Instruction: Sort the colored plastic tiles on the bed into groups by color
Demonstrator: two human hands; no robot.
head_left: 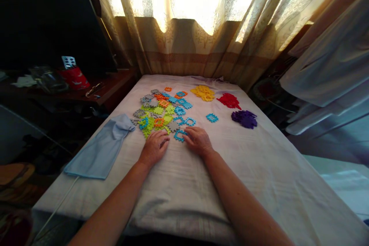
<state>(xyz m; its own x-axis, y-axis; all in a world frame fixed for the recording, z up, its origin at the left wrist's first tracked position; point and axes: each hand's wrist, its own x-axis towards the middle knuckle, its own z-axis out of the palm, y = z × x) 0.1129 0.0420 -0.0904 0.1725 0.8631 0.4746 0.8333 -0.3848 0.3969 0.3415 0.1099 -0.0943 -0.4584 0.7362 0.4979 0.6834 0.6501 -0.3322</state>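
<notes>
On the cloth-covered table lies a loose heap of flat plastic interlocking tiles with toothed edges: lime-green tiles [158, 110], grey tiles [173, 126], orange tiles [163, 103] and blue ones. My right hand [198, 140] has its fingers closed at the right edge of a blue square frame tile [176, 137] at the heap's near side. My left hand [155, 147] rests at the heap's near left edge, fingers loosely bent and thumb apart, by the lime-green tiles. A single blue tile [212, 117] lies apart to the right.
Separate piles of yellow tiles [203, 93], red tiles [229, 100] and dark purple tiles [244, 119] lie toward the back right. A light blue cloth [100, 148] with a white cord lies at the left. Beyond are curtains [190, 42] and a dark shelf [115, 84].
</notes>
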